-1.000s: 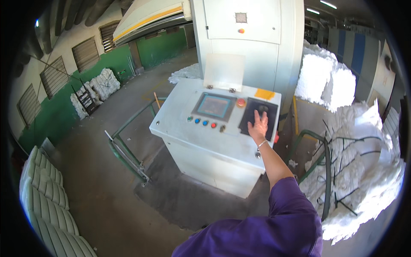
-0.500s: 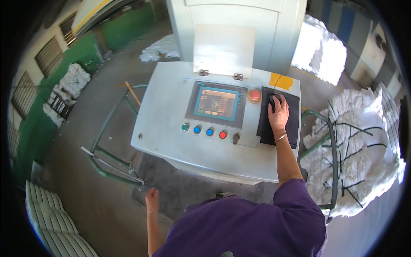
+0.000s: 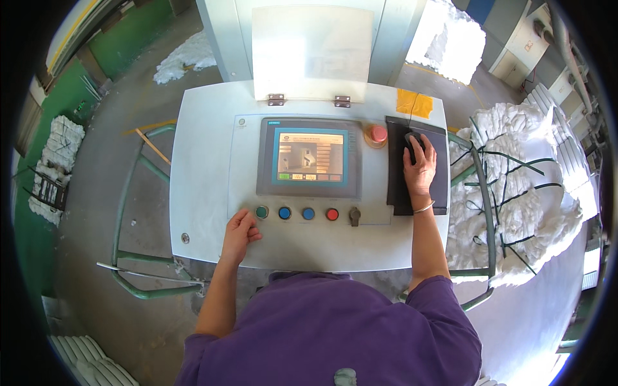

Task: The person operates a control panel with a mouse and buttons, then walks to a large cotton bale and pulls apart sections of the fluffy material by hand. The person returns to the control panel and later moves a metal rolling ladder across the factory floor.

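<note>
On a black mouse pad (image 3: 436,193) at the right of the grey control panel (image 3: 206,161), my right hand (image 3: 420,168) is closed over a dark computer mouse (image 3: 412,139). My left hand (image 3: 240,235) is at the panel's front left, its fingers curled in and nothing visible in them. Closest to its fingertips is a green push button (image 3: 261,211); I cannot tell whether they touch. To the right run two blue buttons (image 3: 284,213), a red button (image 3: 332,214) and a dark selector switch (image 3: 355,217). Above them a touchscreen (image 3: 311,157) is lit.
A red emergency stop button (image 3: 378,134) sits between screen and pad. Behind the panel stands a raised clear cover (image 3: 312,55). Green tube rails (image 3: 122,219) flank the panel. Strapped white fibre bales (image 3: 515,193) lie at the right, more white bales (image 3: 62,145) by the left wall.
My left hand has risen from beside my body to the panel, near the green button. My right hand stays on the mouse. The screen's picture differs, and the view has shifted.
</note>
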Demonstrator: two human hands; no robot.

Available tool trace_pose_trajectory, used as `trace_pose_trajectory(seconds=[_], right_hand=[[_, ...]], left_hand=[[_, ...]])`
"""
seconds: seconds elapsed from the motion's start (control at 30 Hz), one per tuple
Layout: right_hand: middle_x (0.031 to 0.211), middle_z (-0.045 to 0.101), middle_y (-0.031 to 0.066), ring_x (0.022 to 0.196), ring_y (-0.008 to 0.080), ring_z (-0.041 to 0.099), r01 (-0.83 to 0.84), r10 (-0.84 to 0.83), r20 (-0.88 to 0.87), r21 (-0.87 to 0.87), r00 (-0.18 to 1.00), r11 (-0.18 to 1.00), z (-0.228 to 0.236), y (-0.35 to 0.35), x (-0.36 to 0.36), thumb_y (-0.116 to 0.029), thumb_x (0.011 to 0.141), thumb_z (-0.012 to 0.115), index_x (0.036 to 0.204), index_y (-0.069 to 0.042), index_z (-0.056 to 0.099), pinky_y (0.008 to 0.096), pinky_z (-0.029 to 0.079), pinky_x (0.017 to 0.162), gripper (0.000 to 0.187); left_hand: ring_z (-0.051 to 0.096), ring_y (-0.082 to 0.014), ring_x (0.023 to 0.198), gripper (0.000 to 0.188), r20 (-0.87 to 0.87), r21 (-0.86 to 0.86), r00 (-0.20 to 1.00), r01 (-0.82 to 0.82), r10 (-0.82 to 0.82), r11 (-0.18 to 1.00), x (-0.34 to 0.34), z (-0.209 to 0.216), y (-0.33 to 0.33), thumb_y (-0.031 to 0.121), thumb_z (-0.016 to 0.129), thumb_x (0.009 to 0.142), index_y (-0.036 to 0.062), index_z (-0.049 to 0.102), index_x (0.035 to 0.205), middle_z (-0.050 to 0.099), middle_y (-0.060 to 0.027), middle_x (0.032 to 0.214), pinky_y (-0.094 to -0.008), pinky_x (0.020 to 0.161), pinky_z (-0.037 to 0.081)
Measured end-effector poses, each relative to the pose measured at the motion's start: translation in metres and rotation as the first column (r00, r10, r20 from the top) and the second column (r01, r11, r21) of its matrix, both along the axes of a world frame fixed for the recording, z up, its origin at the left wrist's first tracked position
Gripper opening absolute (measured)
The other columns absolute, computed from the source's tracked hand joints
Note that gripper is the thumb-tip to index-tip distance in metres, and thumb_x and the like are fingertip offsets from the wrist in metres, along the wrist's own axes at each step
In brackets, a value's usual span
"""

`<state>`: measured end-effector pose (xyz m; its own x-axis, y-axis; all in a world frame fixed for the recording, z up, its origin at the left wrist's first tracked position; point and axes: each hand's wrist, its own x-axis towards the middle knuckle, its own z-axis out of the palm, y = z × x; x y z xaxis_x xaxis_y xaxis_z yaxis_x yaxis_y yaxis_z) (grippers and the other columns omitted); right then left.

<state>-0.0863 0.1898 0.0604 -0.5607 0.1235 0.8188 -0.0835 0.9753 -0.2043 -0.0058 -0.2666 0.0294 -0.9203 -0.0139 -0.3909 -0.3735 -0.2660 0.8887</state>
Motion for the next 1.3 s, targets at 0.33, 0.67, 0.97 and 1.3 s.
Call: trace_pose_trajectory(seconds=[0.33,0.67,0.97,1.3], right_hand=[[0.122,0.055,0.0109,0.108,0.0318,0.055,0.020,-0.020,0.010,0.010,1.000,1.000,0.003,-0.005,-0.003,-0.010,0.079,0.070,0.115,-0.015,0.063,0.0410,0.046,0.092,0.037],[0.123,0.055,0.0116,0.109,0.0320,0.055,0.035,-0.035,0.026,0.016,0.999,0.999,0.006,-0.007,-0.003,-0.009,0.079,0.070,0.117,-0.014,0.063,0.0406,0.046,0.093,0.039],[0.124,0.054,0.0121,0.110,0.0319,0.055,0.035,-0.035,0.031,0.000,0.999,0.999,0.006,-0.005,-0.003,-0.010,0.080,0.069,0.125,-0.017,0.059,0.0406,0.046,0.093,0.047],[0.124,0.054,0.0120,0.110,0.0317,0.055,0.044,-0.044,0.033,0.011,0.998,0.999,0.006,-0.005,-0.003,-0.010,0.079,0.070,0.125,-0.016,0.059,0.0410,0.046,0.093,0.047]], left_hand=[[0.050,-0.0031,0.062,0.013,0.035,-0.008,0.983,0.183,-0.182,0.983,-0.012,0.001,-0.007,0.020,0.054,0.096,0.0075,0.059,0.094,0.052,0.0039,0.080,-0.0235,0.059,0.055],[0.052,-0.0037,0.065,0.021,0.085,-0.035,0.984,0.162,-0.158,0.986,-0.013,0.005,-0.003,0.020,0.055,0.096,0.0054,0.058,0.111,0.053,0.0028,0.083,-0.0231,0.059,0.055],[0.052,-0.0034,0.065,0.021,0.098,-0.077,0.972,0.223,-0.215,0.972,-0.016,0.007,-0.003,0.020,0.056,0.095,0.0072,0.060,0.112,0.055,0.0036,0.083,-0.0226,0.058,0.054],[0.053,-0.0035,0.066,0.022,0.103,-0.067,0.960,0.269,-0.262,0.961,-0.018,0.003,-0.007,0.019,0.057,0.094,0.0058,0.061,0.111,0.056,0.0040,0.082,-0.0235,0.060,0.056]])
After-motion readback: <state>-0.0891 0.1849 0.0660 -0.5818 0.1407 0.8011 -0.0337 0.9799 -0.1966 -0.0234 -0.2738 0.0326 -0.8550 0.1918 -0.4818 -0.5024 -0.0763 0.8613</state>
